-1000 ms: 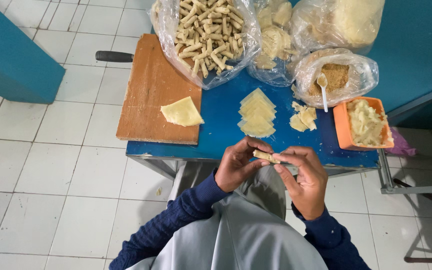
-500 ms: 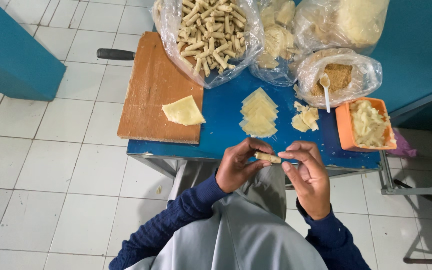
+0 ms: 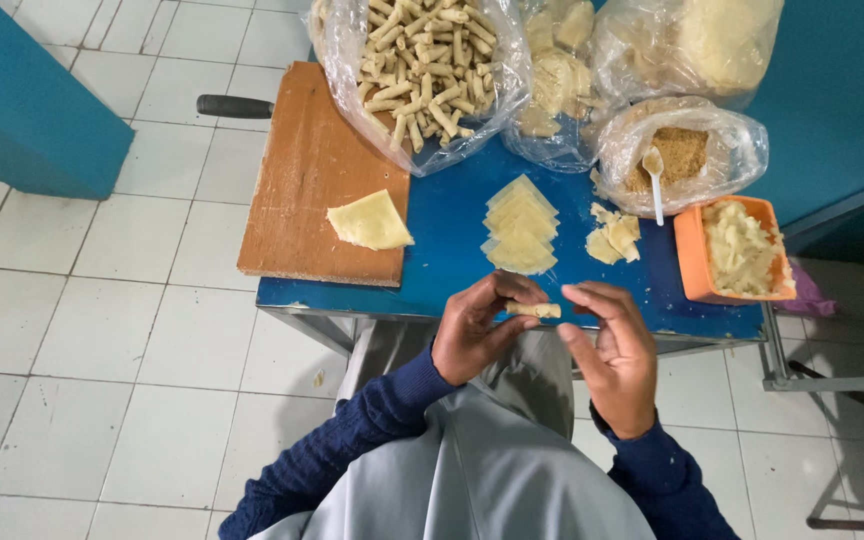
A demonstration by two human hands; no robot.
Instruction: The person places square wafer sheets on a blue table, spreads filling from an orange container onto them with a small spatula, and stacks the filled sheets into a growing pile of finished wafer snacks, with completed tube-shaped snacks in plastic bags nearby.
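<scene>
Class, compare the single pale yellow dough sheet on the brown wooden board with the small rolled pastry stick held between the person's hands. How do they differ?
The single pale yellow dough sheet lies flat and unrolled; the small rolled pastry stick is wound into a thin tube. The sheet rests alone on the brown wooden board, untouched; the stick is pinched by the left hand, with the right hand open at its other end. The sheet looks wider. Both share a pale, doughy colour.

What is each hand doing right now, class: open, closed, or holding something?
Left hand: fingers closed on the small rolled pastry.
Right hand: open, fingers spread, fingertips beside the roll's end.
</scene>
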